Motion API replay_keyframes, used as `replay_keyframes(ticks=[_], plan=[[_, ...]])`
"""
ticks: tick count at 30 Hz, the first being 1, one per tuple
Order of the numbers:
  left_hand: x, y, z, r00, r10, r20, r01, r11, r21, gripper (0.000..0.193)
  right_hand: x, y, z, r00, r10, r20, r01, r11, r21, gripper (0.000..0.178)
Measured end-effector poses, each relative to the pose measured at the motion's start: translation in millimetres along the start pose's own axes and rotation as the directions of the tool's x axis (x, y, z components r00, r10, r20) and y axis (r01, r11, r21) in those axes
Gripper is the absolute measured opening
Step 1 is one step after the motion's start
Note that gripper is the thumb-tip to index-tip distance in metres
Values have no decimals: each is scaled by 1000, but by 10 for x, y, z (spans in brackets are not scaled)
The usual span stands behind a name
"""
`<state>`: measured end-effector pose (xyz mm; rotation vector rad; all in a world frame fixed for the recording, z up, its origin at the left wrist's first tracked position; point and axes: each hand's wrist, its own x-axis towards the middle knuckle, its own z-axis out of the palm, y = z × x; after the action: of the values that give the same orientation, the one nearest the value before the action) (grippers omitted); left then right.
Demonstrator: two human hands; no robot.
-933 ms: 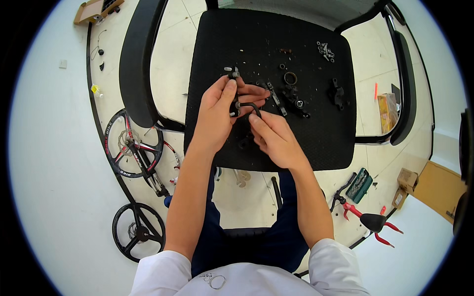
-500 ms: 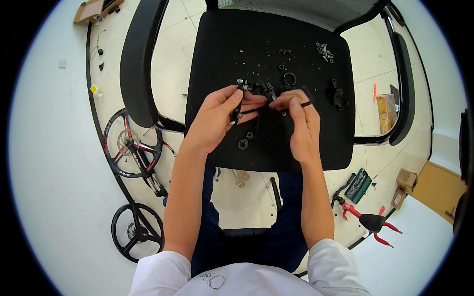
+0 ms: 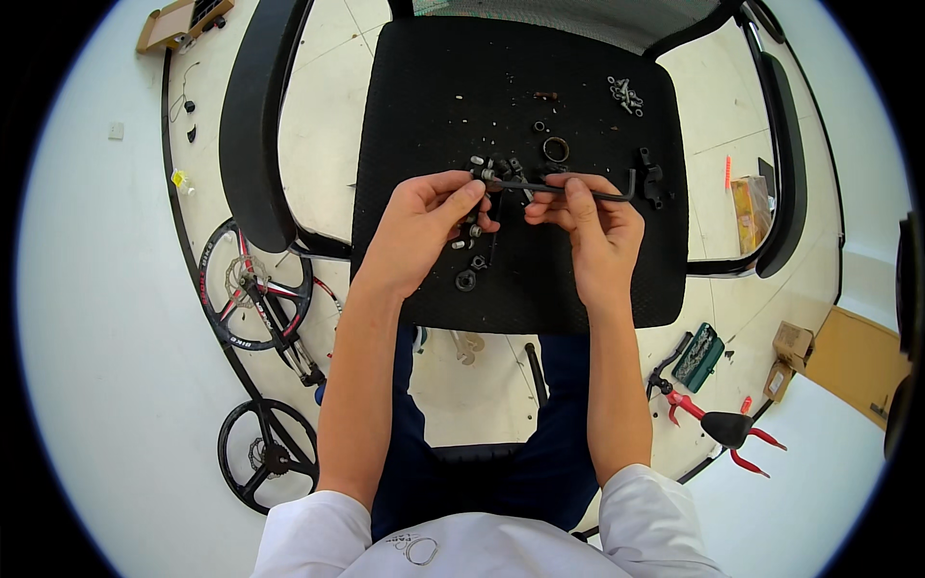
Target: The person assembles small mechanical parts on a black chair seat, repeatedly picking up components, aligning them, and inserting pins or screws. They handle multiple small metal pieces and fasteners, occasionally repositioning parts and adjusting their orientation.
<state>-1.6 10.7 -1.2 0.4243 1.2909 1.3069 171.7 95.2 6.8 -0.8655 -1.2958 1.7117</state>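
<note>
My left hand (image 3: 414,229) pinches a small black metal part with silver bolts (image 3: 488,175); the fingers hide much of it. My right hand (image 3: 602,236) grips a black L-shaped hex key (image 3: 617,197) between thumb and fingers. The key lies nearly level, its bent end at the right and its far tip at the upper bolt by my left thumb. Beneath and around the hands, the black chair seat (image 3: 414,106) bears loose parts: a metal ring (image 3: 556,149), a round-ended black piece (image 3: 466,279), a black bracket (image 3: 652,178) and a pile of small silver hardware (image 3: 624,96).
Armrests (image 3: 252,135) flank the seat. On the floor at left lie a red-and-black spoked wheel (image 3: 214,303) and a black wheel (image 3: 228,462). To the right are a green tool case (image 3: 699,356), a red frame with a black saddle (image 3: 726,432) and cardboard boxes (image 3: 794,349).
The hex key has swung round in my right hand to lie across to the part in my left hand. My right hand has shifted slightly right and turned.
</note>
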Motion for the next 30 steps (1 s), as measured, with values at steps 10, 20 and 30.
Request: replay_keyframes(ticks=[10, 20, 30], plan=[[-36, 48, -5, 999, -24, 47, 25, 1000, -18, 25, -4, 9, -17, 998, -33, 44, 34, 999, -15, 21], [-26, 60, -18, 997, -51, -51, 53, 998, 40, 31, 26, -58, -143, 944, 139, 300, -135, 990, -34, 34], [16, 7, -11, 968, 178, -179, -139, 968, 209, 28, 37, -78, -62, 906, 366, 211, -419, 847, 328, 57]])
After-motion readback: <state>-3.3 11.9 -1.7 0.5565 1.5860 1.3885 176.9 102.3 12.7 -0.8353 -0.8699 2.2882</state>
